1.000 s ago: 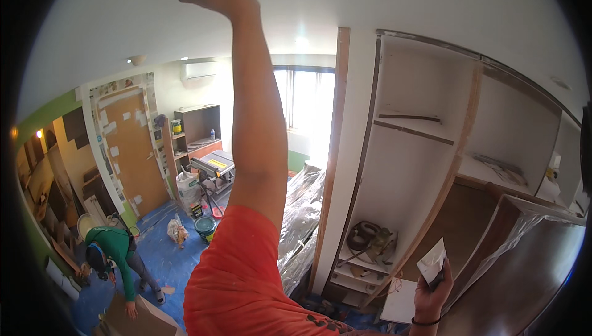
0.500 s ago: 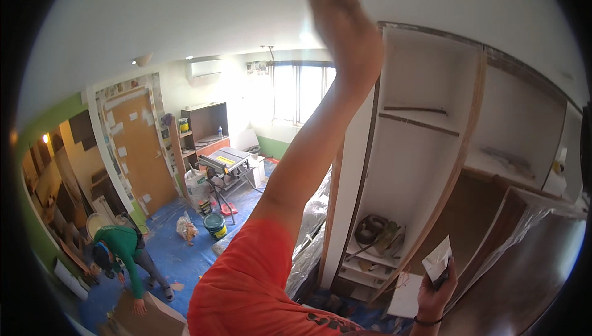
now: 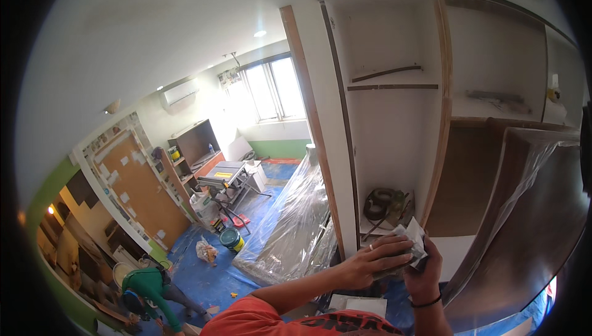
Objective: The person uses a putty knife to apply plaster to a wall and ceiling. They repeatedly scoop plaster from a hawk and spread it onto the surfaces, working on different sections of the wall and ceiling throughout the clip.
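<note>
Nearest, the right hand (image 3: 427, 268) grasps a whitish angular piece (image 3: 417, 232) by its right side, fingers bent around it and partly lost behind it. The left hand (image 3: 381, 258) lies across the piece's left side, fingers close together and slightly bent; whether they pinch anything underneath cannot be told. The hands cover the piece's lower part, which shows in front of an open cabinet (image 3: 394, 129), by the front edge of a low shelf. On that shelf a dark coil (image 3: 377, 205) lies beside a greenish tool (image 3: 401, 206), its exact kind unclear. Higher up, a dark strip (image 3: 387, 74) slants near a shelf's front edge; the right compartment holds blurred flat pieces (image 3: 496, 96). Left of the cabinet, a dark bucket (image 3: 230, 237) stands on the floor, its contents unreadable. A person in green (image 3: 149, 291) bends over, cut off below. Farther, a bookcase (image 3: 198, 140) carries a bottle (image 3: 211, 149).
</note>
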`<state>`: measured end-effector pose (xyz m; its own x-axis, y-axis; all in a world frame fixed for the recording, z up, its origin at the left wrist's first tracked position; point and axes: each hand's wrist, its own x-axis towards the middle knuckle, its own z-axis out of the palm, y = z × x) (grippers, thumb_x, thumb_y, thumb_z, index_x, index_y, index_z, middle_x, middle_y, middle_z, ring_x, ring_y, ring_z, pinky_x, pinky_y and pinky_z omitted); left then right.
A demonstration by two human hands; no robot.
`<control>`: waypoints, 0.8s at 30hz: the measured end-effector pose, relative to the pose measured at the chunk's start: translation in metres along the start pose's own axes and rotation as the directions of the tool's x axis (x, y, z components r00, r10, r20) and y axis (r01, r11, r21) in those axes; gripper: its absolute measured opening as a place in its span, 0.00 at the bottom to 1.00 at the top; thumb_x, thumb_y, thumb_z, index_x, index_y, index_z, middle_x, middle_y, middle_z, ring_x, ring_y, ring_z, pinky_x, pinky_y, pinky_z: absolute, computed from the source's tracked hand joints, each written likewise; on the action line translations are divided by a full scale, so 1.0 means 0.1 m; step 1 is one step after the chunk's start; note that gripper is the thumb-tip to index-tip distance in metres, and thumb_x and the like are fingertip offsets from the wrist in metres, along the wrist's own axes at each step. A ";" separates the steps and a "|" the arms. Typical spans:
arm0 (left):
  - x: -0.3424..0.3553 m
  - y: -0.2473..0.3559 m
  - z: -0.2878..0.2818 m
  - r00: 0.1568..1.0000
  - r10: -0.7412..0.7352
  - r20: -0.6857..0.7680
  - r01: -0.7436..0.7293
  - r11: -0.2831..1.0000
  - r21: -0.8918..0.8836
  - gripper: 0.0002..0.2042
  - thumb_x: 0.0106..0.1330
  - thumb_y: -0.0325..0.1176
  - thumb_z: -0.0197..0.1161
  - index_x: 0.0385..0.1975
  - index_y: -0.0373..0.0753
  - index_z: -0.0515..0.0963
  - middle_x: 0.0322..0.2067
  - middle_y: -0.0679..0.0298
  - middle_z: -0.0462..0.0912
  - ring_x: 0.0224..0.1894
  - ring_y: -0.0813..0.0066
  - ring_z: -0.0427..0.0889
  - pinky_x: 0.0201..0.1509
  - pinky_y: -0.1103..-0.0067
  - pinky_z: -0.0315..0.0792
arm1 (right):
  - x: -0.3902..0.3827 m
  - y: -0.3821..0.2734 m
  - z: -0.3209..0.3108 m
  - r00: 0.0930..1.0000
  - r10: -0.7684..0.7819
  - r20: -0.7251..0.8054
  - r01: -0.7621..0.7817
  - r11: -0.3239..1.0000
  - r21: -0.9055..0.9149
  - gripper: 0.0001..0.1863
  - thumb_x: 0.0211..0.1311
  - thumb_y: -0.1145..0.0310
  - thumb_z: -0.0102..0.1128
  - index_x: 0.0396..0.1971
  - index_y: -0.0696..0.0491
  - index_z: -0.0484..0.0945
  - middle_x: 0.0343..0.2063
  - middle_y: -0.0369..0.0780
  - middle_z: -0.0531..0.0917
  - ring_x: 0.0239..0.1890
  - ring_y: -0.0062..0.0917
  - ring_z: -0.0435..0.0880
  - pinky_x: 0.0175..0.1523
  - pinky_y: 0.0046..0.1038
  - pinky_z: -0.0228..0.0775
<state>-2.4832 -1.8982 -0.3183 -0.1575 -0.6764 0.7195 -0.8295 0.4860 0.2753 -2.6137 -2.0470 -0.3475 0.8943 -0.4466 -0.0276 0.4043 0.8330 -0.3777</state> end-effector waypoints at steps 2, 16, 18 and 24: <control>-0.16 -0.12 -0.11 0.993 -0.046 0.109 0.034 0.993 0.110 0.35 0.57 0.18 0.61 0.69 0.45 0.70 0.71 0.56 0.65 0.74 0.53 0.62 0.76 0.57 0.58 | 0.00 -0.03 -0.06 0.998 -0.020 -0.067 0.017 0.999 -0.052 0.17 0.74 0.63 0.51 0.56 0.57 0.76 0.48 0.43 0.84 0.55 0.30 0.83 0.61 0.37 0.76; 0.04 0.33 0.05 0.351 -0.933 -0.074 0.348 0.203 -0.915 0.15 0.76 0.35 0.59 0.54 0.32 0.76 0.45 0.59 0.85 0.43 0.71 0.87 0.48 0.74 0.82 | 0.08 -0.14 -0.21 0.797 -0.562 -0.220 0.548 0.827 -0.129 0.22 0.77 0.53 0.51 0.60 0.53 0.74 0.54 0.38 0.82 0.59 0.26 0.80 0.64 0.31 0.72; 0.07 0.31 0.08 0.344 -0.938 -0.051 0.432 0.206 -0.878 0.14 0.75 0.34 0.60 0.53 0.32 0.77 0.45 0.59 0.85 0.43 0.71 0.87 0.47 0.75 0.82 | 0.05 -0.13 -0.25 0.798 -0.571 -0.193 0.547 0.821 -0.165 0.22 0.78 0.52 0.50 0.60 0.53 0.73 0.54 0.38 0.81 0.60 0.25 0.80 0.63 0.31 0.73; 0.08 0.16 0.30 0.209 -0.977 -0.042 0.476 0.139 -0.868 0.10 0.72 0.32 0.65 0.48 0.35 0.80 0.37 0.67 0.84 0.36 0.79 0.83 0.40 0.79 0.78 | -0.18 -0.01 -0.43 0.645 -0.570 0.510 0.110 -0.591 -0.799 0.36 0.56 0.85 0.48 0.70 0.66 0.62 0.50 0.60 0.79 0.51 0.54 0.77 0.61 0.44 0.67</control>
<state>-2.5140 -1.9128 -0.3276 0.8000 -0.5929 -0.0918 0.2749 0.2262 0.9345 -2.6384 -2.0538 -0.3866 0.4439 -0.5958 0.6693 -0.2941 -0.8024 -0.5193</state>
